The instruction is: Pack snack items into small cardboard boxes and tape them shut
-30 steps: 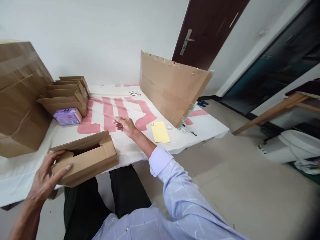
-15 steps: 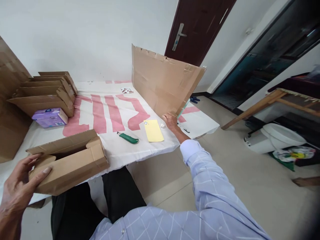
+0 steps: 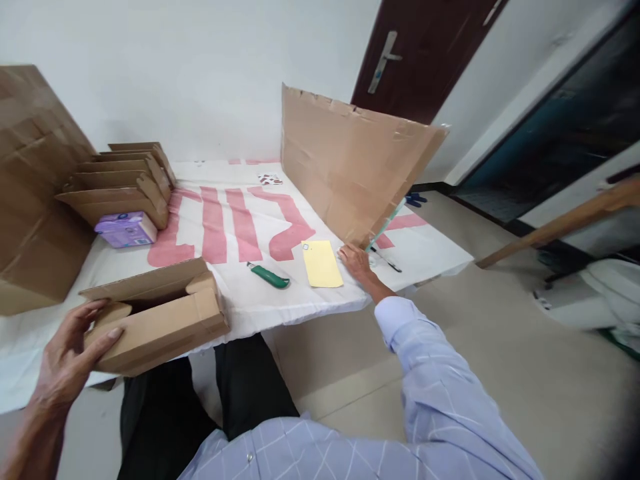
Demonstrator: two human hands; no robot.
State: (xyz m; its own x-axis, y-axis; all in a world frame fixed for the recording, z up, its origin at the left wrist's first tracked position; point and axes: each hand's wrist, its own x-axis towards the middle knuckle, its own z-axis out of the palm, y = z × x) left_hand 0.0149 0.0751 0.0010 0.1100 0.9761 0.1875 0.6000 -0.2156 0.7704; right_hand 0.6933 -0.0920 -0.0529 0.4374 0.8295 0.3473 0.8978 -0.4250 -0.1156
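— While the open carton (image 3: 165, 320) lies at the near edge of the cloth-covered table (image 3: 250, 303), jutting out over the lap, what has hold of it?
— The left hand (image 3: 70, 353). It clasps the carton's near end, thumb on the tucked flap, fingers pressed flat along the side.
— And the right hand (image 3: 356, 258)?
— Stretched out, palm down on the cloth, at the foot of the leaning cardboard sheet (image 3: 350, 167). Its fingers are bent low; whether they pinch anything I cannot tell.
— What lies between the two hands?
— A yellow card (image 3: 322, 264) just beside the right hand, then a green-handled knife (image 3: 270, 276). Farther back on the left, a purple packet (image 3: 125, 229) touches a stack of folded cartons (image 3: 120, 183).
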